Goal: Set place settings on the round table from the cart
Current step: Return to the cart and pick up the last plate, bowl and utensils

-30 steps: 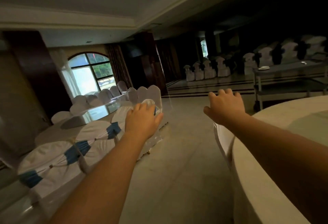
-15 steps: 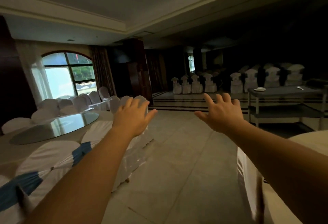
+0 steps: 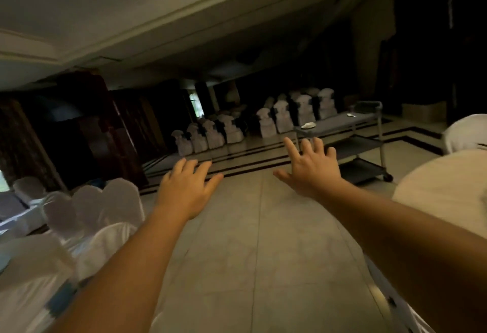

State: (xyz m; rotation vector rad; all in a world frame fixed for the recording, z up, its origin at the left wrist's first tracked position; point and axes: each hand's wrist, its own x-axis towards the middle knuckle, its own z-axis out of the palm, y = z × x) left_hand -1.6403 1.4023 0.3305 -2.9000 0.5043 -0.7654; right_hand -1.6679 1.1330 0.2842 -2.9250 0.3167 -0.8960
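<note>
Across the tiled floor (image 3: 263,240), a three-shelf cart (image 3: 350,145) is seen, well apart from both hands. On its top shelf a small plate (image 3: 307,125) and another small pale item (image 3: 351,115), too blurred to identify, are carried. The left hand (image 3: 184,190) and right hand (image 3: 313,166) are held out with fingers spread, holding nothing. The round table (image 3: 448,193) is seen at the right edge, and covered chairs (image 3: 105,203) at the left.

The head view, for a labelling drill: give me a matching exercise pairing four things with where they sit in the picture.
Things:
1. grey metal serving cart
2. small white dish
3. round cream-clothed table
4. white-covered chairs with blue sashes

Places:
A. lower left
B. right edge
C. on the cart's top shelf
D. beyond the right hand

Pairs: 1-D, 2-C, 3-B, 4-A
</note>
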